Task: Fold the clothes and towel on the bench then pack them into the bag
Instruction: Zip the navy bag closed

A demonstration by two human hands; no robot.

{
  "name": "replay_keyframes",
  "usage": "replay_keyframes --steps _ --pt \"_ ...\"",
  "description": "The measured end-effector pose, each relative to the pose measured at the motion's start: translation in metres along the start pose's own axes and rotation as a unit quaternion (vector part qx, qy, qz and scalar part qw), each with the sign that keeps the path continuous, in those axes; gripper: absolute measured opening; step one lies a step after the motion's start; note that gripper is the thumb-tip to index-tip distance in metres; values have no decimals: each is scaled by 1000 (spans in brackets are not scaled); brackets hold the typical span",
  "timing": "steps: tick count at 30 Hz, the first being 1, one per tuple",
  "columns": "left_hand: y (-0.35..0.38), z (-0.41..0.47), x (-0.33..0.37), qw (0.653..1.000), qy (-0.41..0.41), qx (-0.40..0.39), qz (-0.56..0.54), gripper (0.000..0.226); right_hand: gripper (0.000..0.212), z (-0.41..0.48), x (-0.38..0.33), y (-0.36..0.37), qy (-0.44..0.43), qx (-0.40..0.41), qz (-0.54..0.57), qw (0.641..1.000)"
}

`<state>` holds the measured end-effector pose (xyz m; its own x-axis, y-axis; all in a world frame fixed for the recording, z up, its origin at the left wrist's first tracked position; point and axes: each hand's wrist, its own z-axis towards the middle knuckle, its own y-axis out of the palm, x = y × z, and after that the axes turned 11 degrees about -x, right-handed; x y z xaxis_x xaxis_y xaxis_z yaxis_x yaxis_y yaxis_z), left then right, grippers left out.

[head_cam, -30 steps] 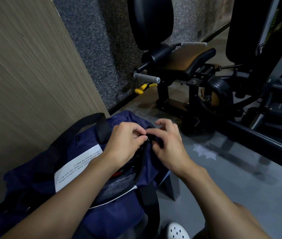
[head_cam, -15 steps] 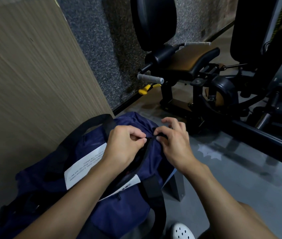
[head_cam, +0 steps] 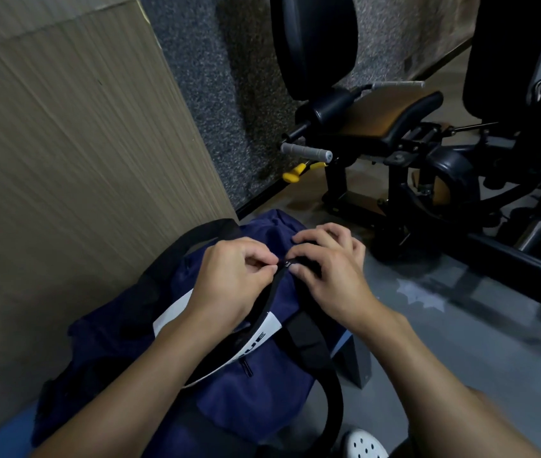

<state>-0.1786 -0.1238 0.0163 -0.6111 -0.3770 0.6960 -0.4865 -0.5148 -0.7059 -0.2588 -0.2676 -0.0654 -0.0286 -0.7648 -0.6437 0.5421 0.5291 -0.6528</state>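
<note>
Machine (head_cam: 427, 143) stands far right, and the navy bag (head_cam: 255, 391) lies near centre against the left wall (head_cam: 80, 160). The left hand (head_cam: 232, 285) pinches at the zip slider (head_cam: 285, 264) while the right hand (head_cam: 328, 279), fingers curled, grips the bag just beyond.

Navy bag (head_cam: 255, 375) on bench, left hand (head_cam: 232, 285) pinching zipper pull (head_cam: 285, 264) (tiny), right hand (head_cam: 331, 276) gripping bag's end — fingers curled

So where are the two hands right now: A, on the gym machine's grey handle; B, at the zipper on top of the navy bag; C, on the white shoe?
B: the left hand pinches the zipper and the right hand grips the navy bag beside it.
</note>
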Motion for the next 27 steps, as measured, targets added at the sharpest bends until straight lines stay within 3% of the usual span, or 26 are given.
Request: replay_keyframes --steps 5,8,11,13,17,21,25,27 --pt "-19 -16 -13 999 3 23 35 19 11 5 -3 3 41 52 -7 998" --pt "-29 -24 -16 998 8 34 48 19 14 9 -16 4 -10 68 -25 997" --pt "-33 -26 -13 998 21 42 46 19 30 13 -35 7 -79 24 -11 997" --pt "-35 -28 -12 997 26 46 51 17 25 15 -39 14 -99 -5 16 995" --pt "-46 -39 -13 996 12 55 73 14 5 16 -34 20 -72 1 30 997" --pt "-60 -56 -19 995 -32 62 65 16 8 16 -38 18 -53 21 12 998" --pt "-63 -64 -21 995 -18 75 66 15 33 12 -64 27 -139 -44 -33 989" --pt "-63 -67 -21 994 -3 74 81 15 29 11 -71 33 -145 -51 -27 988"
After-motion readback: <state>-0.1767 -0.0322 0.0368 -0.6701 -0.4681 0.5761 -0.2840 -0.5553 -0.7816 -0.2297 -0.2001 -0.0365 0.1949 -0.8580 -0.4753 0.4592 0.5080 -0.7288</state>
